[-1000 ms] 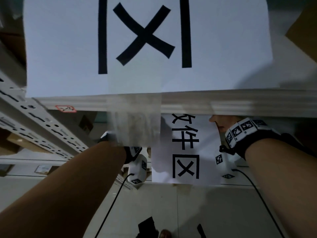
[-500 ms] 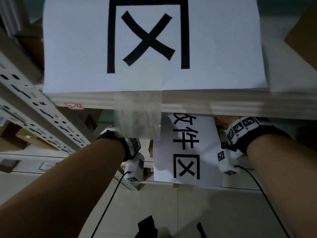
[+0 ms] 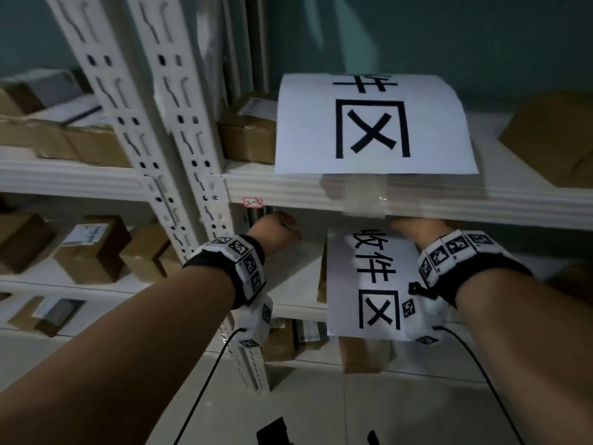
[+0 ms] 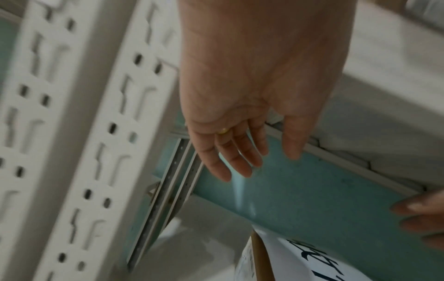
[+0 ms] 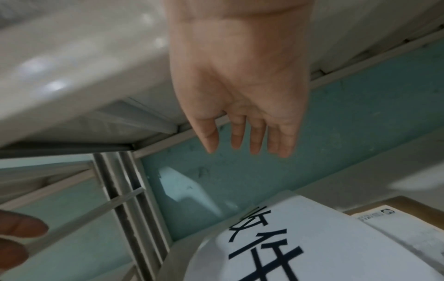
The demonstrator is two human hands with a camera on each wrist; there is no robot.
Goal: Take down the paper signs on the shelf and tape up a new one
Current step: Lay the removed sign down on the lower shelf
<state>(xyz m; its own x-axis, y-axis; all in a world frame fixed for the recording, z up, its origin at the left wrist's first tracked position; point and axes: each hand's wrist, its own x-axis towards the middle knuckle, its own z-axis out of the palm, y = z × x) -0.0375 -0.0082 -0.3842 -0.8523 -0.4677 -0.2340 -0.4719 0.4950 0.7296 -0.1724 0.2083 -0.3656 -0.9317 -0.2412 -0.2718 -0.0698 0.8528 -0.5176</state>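
A white paper sign (image 3: 372, 126) with black characters curls up over the upper shelf beam (image 3: 481, 197). A strip of clear tape (image 3: 356, 195) holds its bottom edge to the beam. A second white sign (image 3: 369, 284) hangs below, in front of a cardboard box. My left hand (image 3: 276, 232) reaches under the beam left of the tape, and my right hand (image 3: 417, 229) reaches under it to the right. The beam hides the fingers in the head view. The wrist views show the left hand (image 4: 240, 161) and right hand (image 5: 245, 140) with straight fingers, holding nothing.
White slotted uprights (image 3: 179, 149) stand left of the signs. Brown cardboard boxes (image 3: 93, 248) fill the shelves at left, one box (image 3: 247, 136) sits beside the upper sign, and another (image 3: 552, 136) at far right. Behind is a teal wall (image 4: 312, 190). Cables hang from both wrists.
The head view has pulled back and risen, showing more shelving. The tape strip that hung loose below the beam now lies against it. My left hand now sits left of the tape.
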